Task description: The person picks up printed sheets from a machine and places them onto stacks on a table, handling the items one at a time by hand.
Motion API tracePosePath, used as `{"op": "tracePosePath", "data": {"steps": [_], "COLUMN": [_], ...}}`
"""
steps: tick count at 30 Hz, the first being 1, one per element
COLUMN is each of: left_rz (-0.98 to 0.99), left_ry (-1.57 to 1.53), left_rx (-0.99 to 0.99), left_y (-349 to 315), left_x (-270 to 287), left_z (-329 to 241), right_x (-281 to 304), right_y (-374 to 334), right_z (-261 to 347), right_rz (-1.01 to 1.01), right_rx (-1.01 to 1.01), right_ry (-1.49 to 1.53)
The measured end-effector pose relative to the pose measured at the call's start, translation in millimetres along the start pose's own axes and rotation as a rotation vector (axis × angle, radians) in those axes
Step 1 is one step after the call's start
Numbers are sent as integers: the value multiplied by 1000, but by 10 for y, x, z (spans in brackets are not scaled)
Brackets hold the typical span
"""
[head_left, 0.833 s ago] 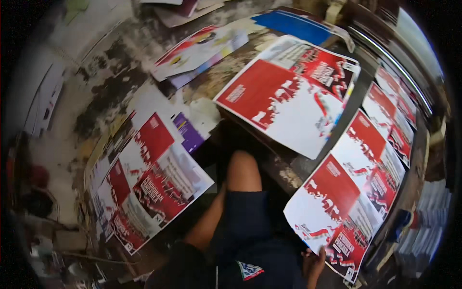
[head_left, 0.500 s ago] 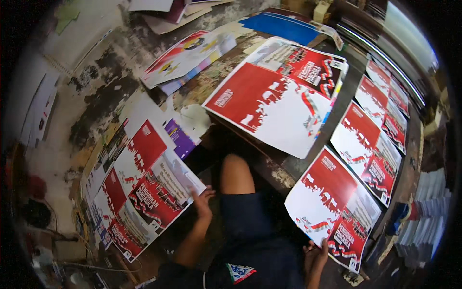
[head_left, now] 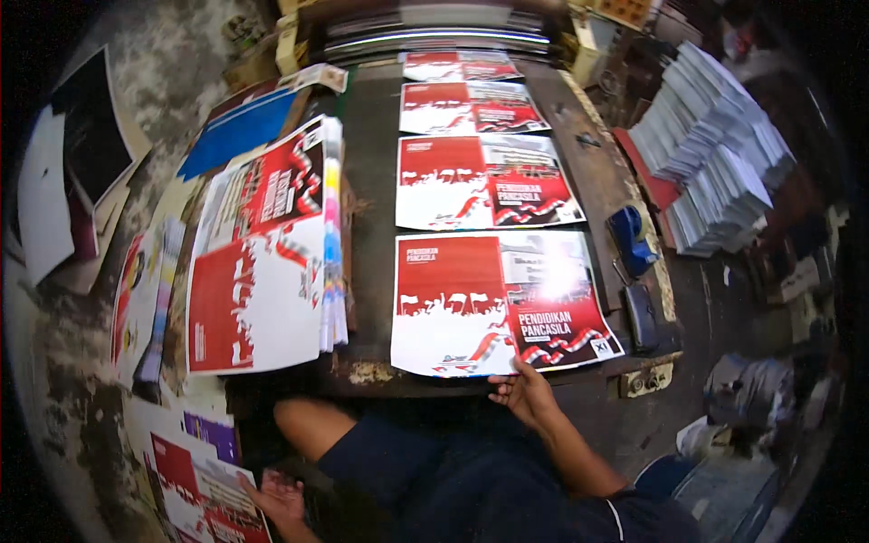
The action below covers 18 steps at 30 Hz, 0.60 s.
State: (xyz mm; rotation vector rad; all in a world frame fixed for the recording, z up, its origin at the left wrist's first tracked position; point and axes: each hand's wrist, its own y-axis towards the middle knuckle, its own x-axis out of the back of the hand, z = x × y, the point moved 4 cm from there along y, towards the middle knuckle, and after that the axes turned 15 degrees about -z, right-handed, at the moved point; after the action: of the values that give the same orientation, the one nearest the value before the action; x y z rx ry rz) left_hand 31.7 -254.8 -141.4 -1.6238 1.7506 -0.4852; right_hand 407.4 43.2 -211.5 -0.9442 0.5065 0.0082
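A row of glossy red-and-white printed cover sheets runs up the middle of the worktable. My right hand (head_left: pixel 529 396) pinches the lower edge of the nearest cover sheet (head_left: pixel 449 347), thumb on top and fingers beneath. At the lower left my left hand (head_left: pixel 277 500) is open, palm partly up and fingers apart, at the edge of another printed sheet (head_left: pixel 204 493) of the same design. Left of the row lies a thick stack of cover sheets (head_left: pixel 272 299), its layered, colour-marked edge facing the row.
At the far end of the worktable (head_left: pixel 367 199) stands a machine with long metal rollers (head_left: pixel 439 38). A blue tape dispenser (head_left: pixel 631 240) and a dark oblong object (head_left: pixel 641 317) lie on the right edge. Beyond are piled paper stacks (head_left: pixel 701 136). A blue sheet (head_left: pixel 237 136) lies back left.
My view has swung right, so the row now stands in the middle. My right hand still grips the nearest sheet, which lies squarer in the row. My left hand stays by the left sheets.
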Motion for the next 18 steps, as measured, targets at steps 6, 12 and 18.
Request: {"op": "tracePosePath", "data": {"steps": [6,12,18], "left_rz": [253,458,566], "left_ry": [590,1263,1438], "left_rx": [-1286,-1787,-1613], "left_y": [-823,-1019,-909], "left_x": [-1236,-2396,-2087], "left_z": [-455,-537,-216], "right_x": [-240,-385,-408], "right_y": [285,559,690], "right_z": [-6,19,59], "right_rz": [60,70,0], "right_rx": [28,56,171], "right_ry": [47,141,131]}}
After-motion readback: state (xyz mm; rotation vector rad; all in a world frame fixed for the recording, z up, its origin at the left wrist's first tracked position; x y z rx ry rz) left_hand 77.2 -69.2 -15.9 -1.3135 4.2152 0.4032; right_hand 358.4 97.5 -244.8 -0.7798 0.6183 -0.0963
